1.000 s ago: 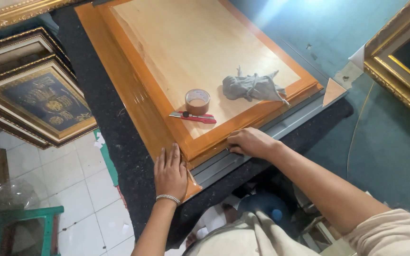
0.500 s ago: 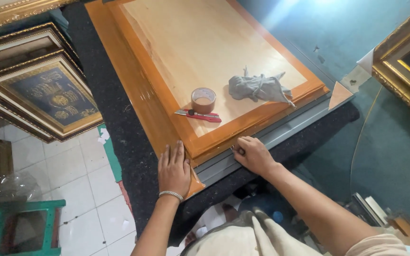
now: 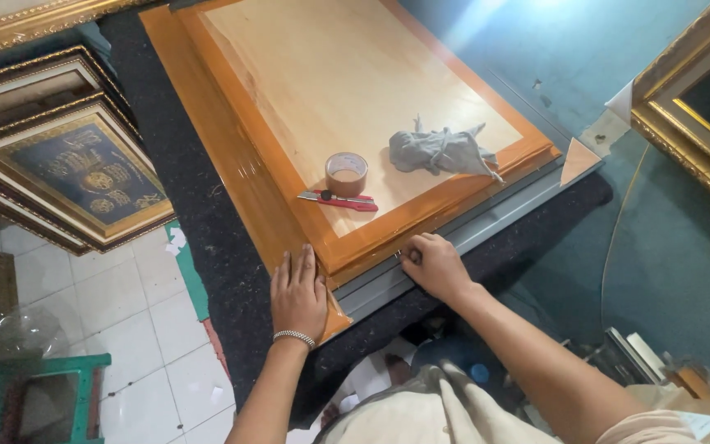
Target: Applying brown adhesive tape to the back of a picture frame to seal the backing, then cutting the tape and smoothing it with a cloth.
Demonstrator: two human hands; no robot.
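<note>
A large wooden board with orange taped edges [image 3: 347, 99] lies face down on a dark table [image 3: 199, 214]. My left hand [image 3: 297, 292] presses flat on the board's near left corner, a metal bracelet on its wrist. My right hand [image 3: 433, 263] has its fingers curled against the near edge, pinching something small at the tape and the grey strip [image 3: 486, 218] below. On the board sit a roll of brown tape [image 3: 346, 173], a red utility knife [image 3: 338, 199] and a crumpled grey cloth [image 3: 441, 150].
Gold ornate picture frames [image 3: 67, 181] lean at the left, another gold frame [image 3: 692, 107] stands at the right. A sheet of glass [image 3: 667, 263] lies at right. White tiled floor [image 3: 92, 321] and a green stool [image 3: 34, 399] are at lower left.
My right hand has slid slightly left along the near edge and its fingers have curled tighter. The view has shifted a little; my left hand stays flat on the corner.
</note>
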